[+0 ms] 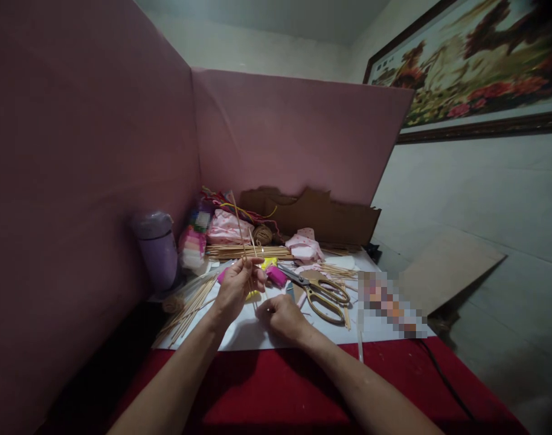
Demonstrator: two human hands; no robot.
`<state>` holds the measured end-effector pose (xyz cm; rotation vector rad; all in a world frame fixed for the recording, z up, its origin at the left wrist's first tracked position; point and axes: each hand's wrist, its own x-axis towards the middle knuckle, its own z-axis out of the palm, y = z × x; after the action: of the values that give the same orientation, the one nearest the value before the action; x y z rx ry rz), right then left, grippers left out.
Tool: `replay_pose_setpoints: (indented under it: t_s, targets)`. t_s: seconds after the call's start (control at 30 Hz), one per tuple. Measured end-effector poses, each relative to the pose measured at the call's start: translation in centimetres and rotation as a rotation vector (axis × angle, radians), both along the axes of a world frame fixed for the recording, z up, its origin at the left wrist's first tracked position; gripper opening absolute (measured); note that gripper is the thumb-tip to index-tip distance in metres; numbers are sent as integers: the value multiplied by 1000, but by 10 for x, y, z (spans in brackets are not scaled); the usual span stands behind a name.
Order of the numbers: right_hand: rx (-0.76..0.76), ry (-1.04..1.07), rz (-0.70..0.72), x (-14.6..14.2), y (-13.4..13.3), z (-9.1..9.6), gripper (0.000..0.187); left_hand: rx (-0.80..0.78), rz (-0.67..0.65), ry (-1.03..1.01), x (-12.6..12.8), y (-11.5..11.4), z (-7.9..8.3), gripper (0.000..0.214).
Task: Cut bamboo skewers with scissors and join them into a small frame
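Note:
My left hand is closed in a pinch round a few thin bamboo sticks that point up and away from me. My right hand rests curled on the white sheet just below and right of the left; what its fingers hold is hidden. Yellow and magenta pieces lie right behind both hands. Gold-handled scissors lie on the sheet just right of my right hand.
A purple cup stands at the left by the pink screen. More bamboo sticks lie in a bundle behind, and others lie loose at the left. Pink fabric, a twine ball and cardboard sit at the back. Red cloth covers the near table.

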<state>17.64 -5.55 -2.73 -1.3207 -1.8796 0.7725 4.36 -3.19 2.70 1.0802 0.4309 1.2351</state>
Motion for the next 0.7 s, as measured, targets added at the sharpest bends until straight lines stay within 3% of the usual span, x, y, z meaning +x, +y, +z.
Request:
replay_pose_setpoints:
  t_s: [0.13,0.43,0.6,0.7]
  targets:
    - [33,-72,-6,2,0,4,24,16,41,59,5,1,-6,35]
    - [58,212,69,0,9,-1,10,48,34,112,7,0,-10,34]
    - [-187,399,144,-3,4,-2,10,23,-46,78,9,-4,-11,36]
    - [-250,458,137,-2,3,-2,7,27,-50,26,9,-3,-12,32]
